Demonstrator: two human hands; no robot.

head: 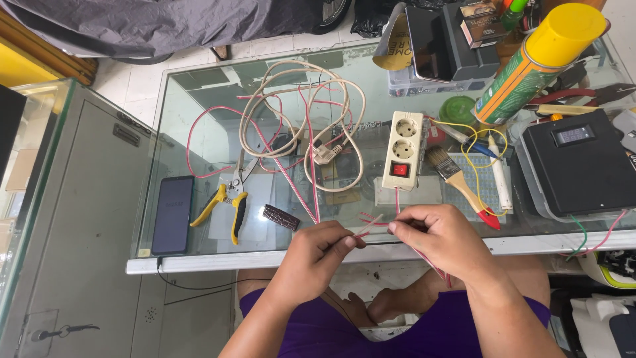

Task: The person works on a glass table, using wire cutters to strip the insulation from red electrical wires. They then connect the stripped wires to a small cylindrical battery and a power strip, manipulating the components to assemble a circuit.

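Observation:
My left hand (317,255) and my right hand (442,240) meet at the near edge of a glass table (199,142). Both pinch the ends of thin red wires (372,222) between thumb and fingertips. The red wires run back across the glass to a loose tangle with a cream cable (301,113). A cream power strip (405,150) with a red switch lies just beyond my right hand.
Yellow-handled cutters (228,202), a dark phone (173,213) and a small brown block (281,217) lie at the left. A paintbrush (457,180), white pen, yellow spray can (540,63) and black meter box (582,166) crowd the right. A grey cabinet (79,219) stands left.

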